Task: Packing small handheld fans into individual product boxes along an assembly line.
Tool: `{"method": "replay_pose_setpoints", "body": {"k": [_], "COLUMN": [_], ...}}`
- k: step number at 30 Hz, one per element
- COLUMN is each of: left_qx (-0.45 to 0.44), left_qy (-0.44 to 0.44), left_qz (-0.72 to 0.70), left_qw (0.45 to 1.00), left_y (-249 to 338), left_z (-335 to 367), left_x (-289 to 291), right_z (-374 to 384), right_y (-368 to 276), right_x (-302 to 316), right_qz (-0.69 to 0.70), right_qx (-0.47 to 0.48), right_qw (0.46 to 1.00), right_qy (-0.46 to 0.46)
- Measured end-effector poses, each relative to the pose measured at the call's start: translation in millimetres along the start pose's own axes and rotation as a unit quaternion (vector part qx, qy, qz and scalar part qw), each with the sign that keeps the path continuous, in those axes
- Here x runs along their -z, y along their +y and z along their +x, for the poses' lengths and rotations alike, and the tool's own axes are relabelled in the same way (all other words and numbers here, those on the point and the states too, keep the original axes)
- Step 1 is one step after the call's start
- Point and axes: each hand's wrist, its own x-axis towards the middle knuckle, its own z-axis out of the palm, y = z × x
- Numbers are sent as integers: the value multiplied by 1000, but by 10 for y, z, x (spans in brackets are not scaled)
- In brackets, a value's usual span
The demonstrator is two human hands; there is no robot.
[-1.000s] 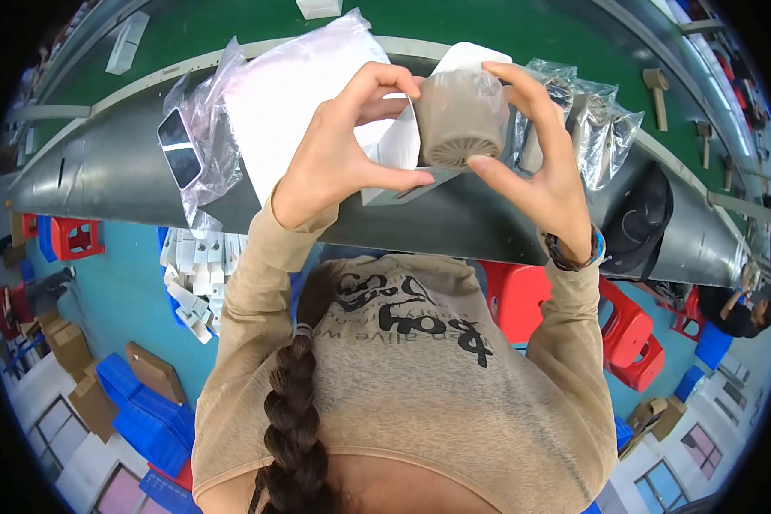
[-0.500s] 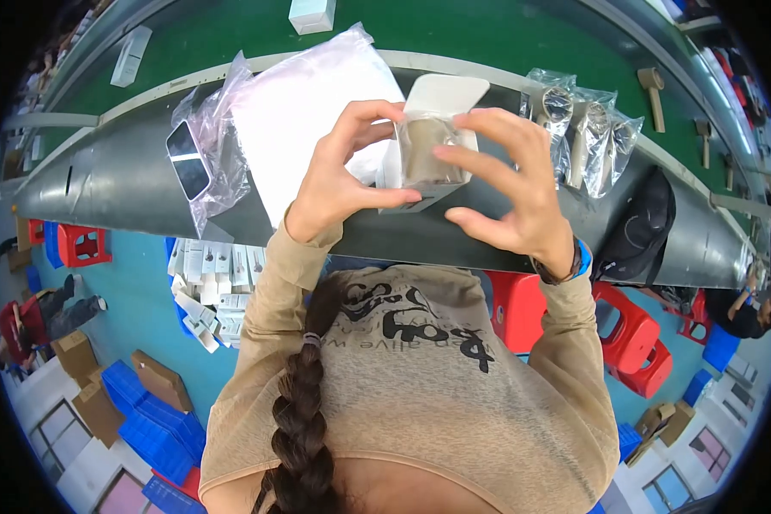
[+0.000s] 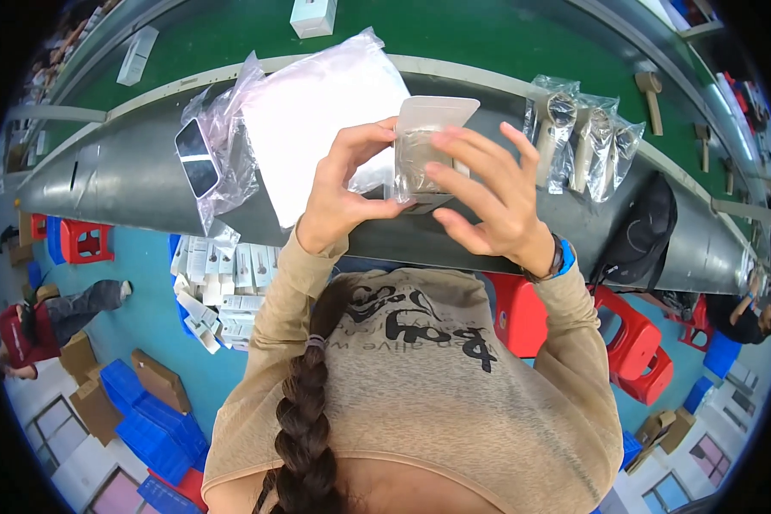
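In front of me is a small white box with its top flap raised. My left hand grips the box along its left side, fingers at the top and thumb below. Inside the opening sits a beige item in clear plastic; its exact kind is hard to make out. My right hand has its fingers spread, and the index and middle fingertips touch the wrapped item or the box's right edge. To the right, several beige handheld fans lie in clear bags on the dark bench.
A large white plastic bag lies behind my left hand, beside clear crumpled film and a phone. A black bag rests at right. Below the bench, white boxes fill a bin; red stools stand at right.
The box has tipped and moved slightly down and left, with my right fingers shifting left along it. At far left, another person has moved.
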Motion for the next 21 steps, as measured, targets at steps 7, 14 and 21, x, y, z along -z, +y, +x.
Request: {"method": "replay_pose_setpoints", "body": {"k": [7,14,21], "left_qx": [76,90,34], "left_qy": [-22,-55,-176], "left_qz": [10,131,277], "left_qw": [997,986,944], "left_y": [-58,-91,173], "left_z": [14,156,26], "left_x": [-105,-208,-100], "right_z": [57,241,-31], "right_y": [-31,243,417], "right_x": [172,404,421], "right_qz": [35,73,80], "right_qx": [-166,-231,-166], "right_qw": [985,956,959], "right_qy": [-17,-167,-216]}}
